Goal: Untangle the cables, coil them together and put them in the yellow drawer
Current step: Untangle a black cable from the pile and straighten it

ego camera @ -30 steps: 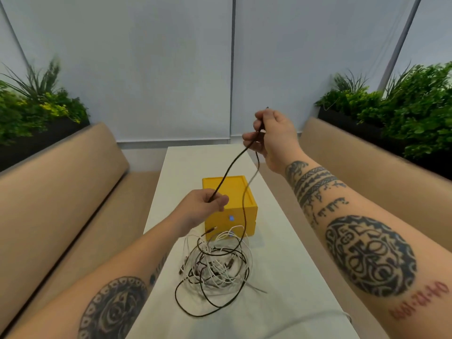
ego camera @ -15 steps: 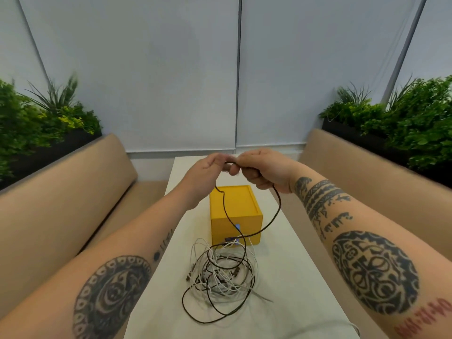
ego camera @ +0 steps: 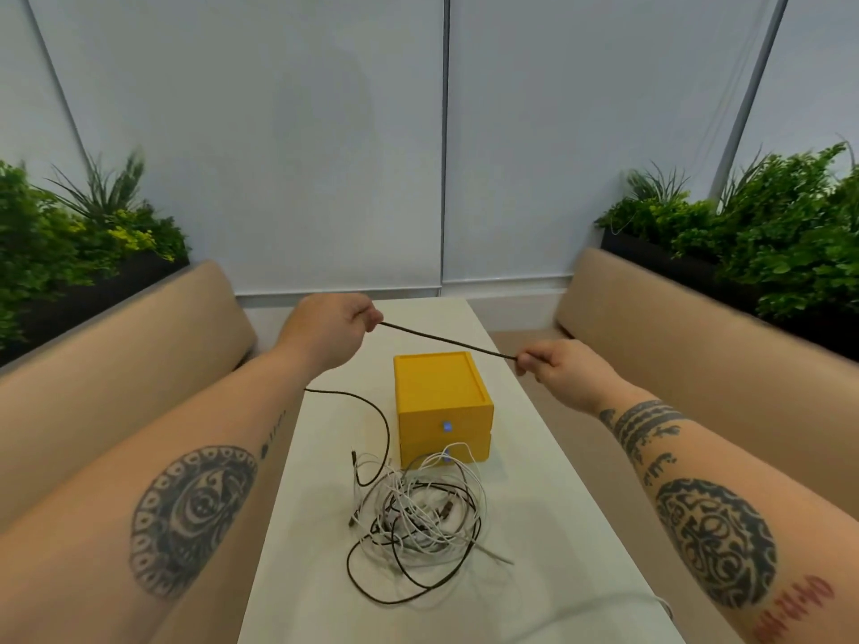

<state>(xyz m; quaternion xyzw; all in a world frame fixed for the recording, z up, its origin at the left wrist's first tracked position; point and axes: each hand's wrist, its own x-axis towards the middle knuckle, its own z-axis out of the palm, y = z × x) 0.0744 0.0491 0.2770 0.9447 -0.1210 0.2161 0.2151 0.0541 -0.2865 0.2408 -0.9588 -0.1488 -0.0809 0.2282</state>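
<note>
A dark cable (ego camera: pixel 446 340) is stretched taut in the air between my two hands, above the yellow drawer box (ego camera: pixel 439 402). My left hand (ego camera: pixel 325 334) pinches it at the left, my right hand (ego camera: pixel 555 371) pinches its other end at the right. From below my left hand the cable drops in a loop to the tangle of white and dark cables (ego camera: pixel 418 513) lying on the white table (ego camera: pixel 534 504) in front of the box. The box has two stacked drawers, both shut, each with a small blue knob.
Beige bench seats (ego camera: pixel 116 364) run along both sides of the narrow table. Planters with green plants (ego camera: pixel 767 234) stand behind the backrests. A white cable (ego camera: pixel 604 601) trails off the table's near right edge.
My hands, together above the box half a second ago, have drawn apart and pulled a length of the dark cable straight between them. The pile on the table has shifted slightly.
</note>
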